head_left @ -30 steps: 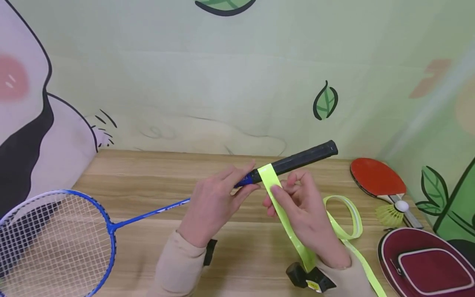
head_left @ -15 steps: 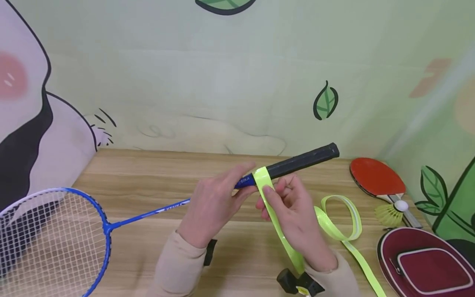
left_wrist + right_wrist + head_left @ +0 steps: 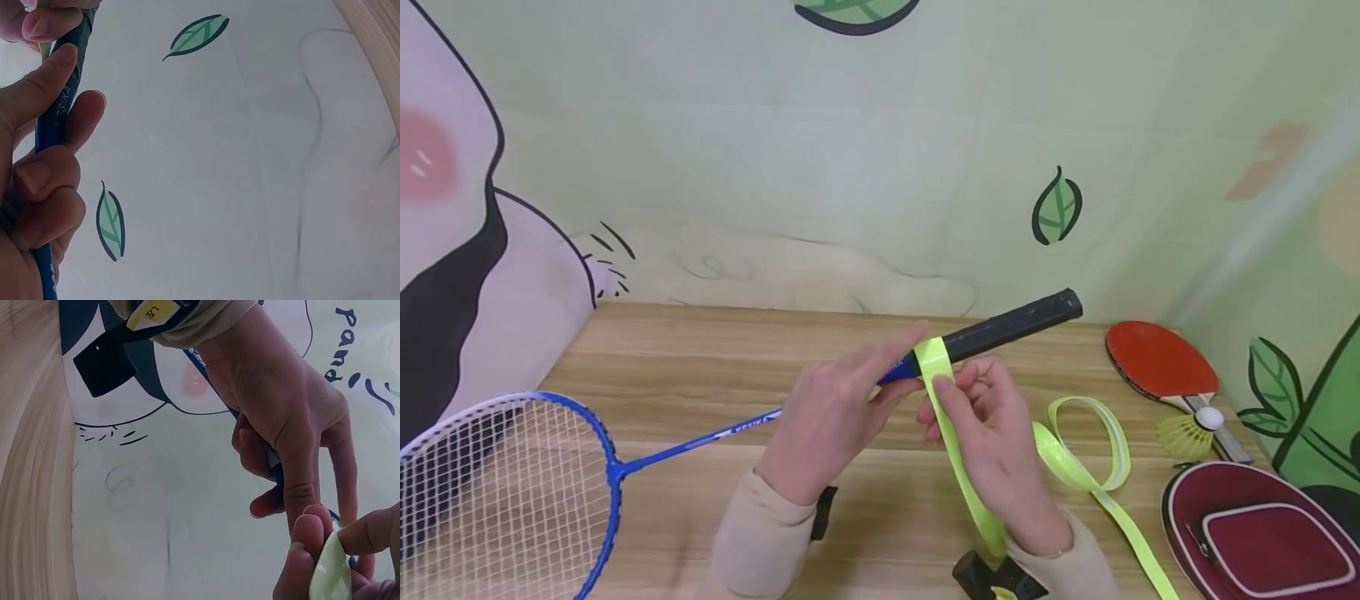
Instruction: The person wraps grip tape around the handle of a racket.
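A blue badminton racket slants across the head view, its black handle raised to the right. The left hand grips it at the blue cone below the handle; in the left wrist view, that hand's fingers curl round the blue shaft. A yellow-green tape lies over the lower end of the black handle and hangs down. Thumb and curled fingers of the right hand pinch this tape just below the handle. The right wrist view shows the pinched tape at its bottom edge.
Behind the right hand, more tape loops and trails over the wooden table. To the right are a red table tennis bat, a yellow shuttlecock and a maroon case. A printed backdrop stands behind.
The right hand has moved left and slightly down, with the tape still pinched. The tape's band has shifted left along the handle, onto its lower end. The left hand keeps its hold.
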